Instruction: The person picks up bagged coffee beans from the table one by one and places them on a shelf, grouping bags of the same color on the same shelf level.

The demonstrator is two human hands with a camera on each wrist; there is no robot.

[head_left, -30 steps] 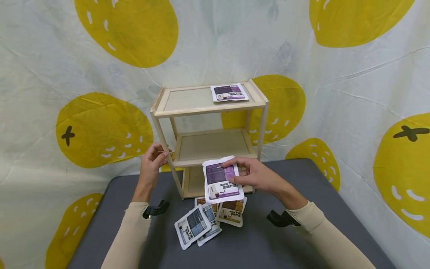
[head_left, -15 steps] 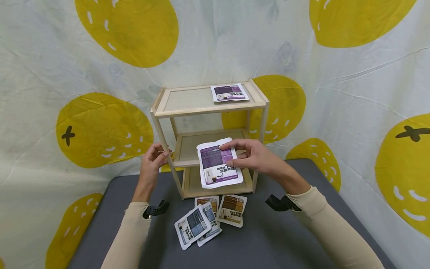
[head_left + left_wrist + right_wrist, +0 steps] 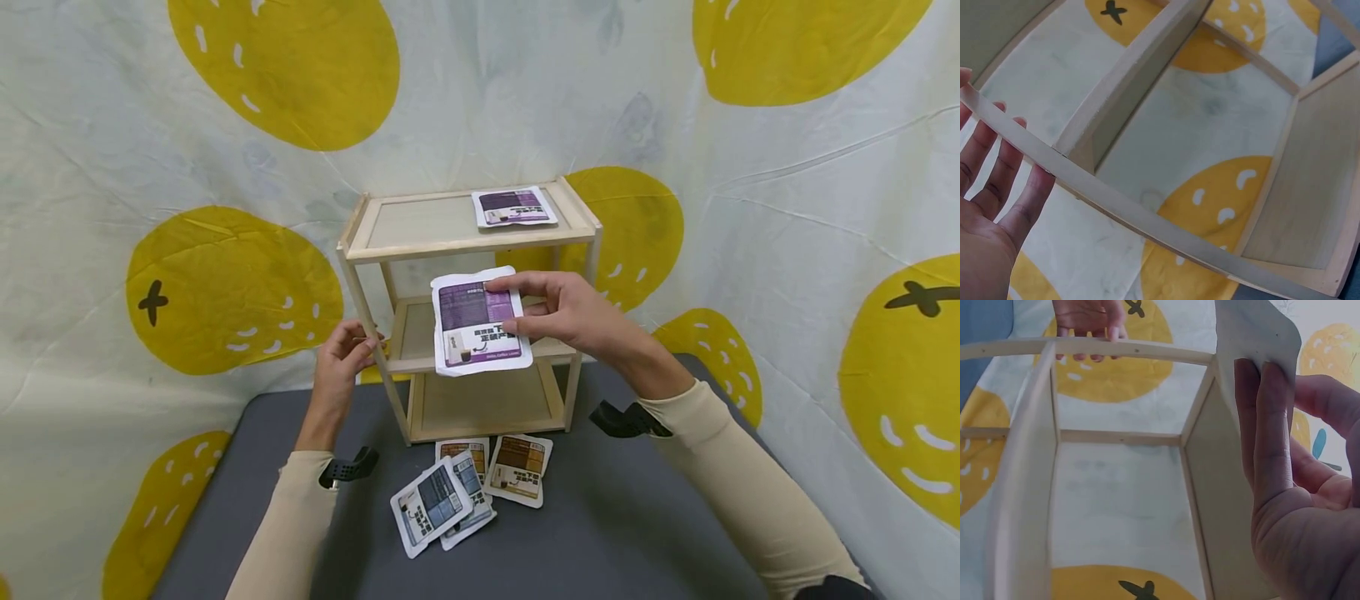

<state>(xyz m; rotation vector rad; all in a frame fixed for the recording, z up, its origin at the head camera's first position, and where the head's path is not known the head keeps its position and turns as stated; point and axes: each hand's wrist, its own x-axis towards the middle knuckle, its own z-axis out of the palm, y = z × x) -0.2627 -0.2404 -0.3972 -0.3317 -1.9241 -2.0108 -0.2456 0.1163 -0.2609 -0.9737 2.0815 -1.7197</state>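
Apparently shelving is part-done: one shelved pouch (image 3: 514, 208) lies atop the rack (image 3: 465, 247), the right hand (image 3: 570, 312) pinches a purple pouch (image 3: 472, 321) before it, the left hand (image 3: 337, 363) grips a post (image 3: 363, 306), and at least four loose pouches (image 3: 431, 505) remain on the table (image 3: 600, 525)

held purple packet (image 3: 477, 321): "正装产", "Coffee" | brown packet (image 3: 517, 469): "正装产品" | rest blurred

The place looks like a cloth-lined booth: creased white fabric (image 3: 480, 92) printed with big yellow fruit shapes (image 3: 232, 289) hangs at the far side, left and right, round a dark grey, round-cornered tabletop (image 3: 607, 537). Whether in a home or workplace cannot be told.
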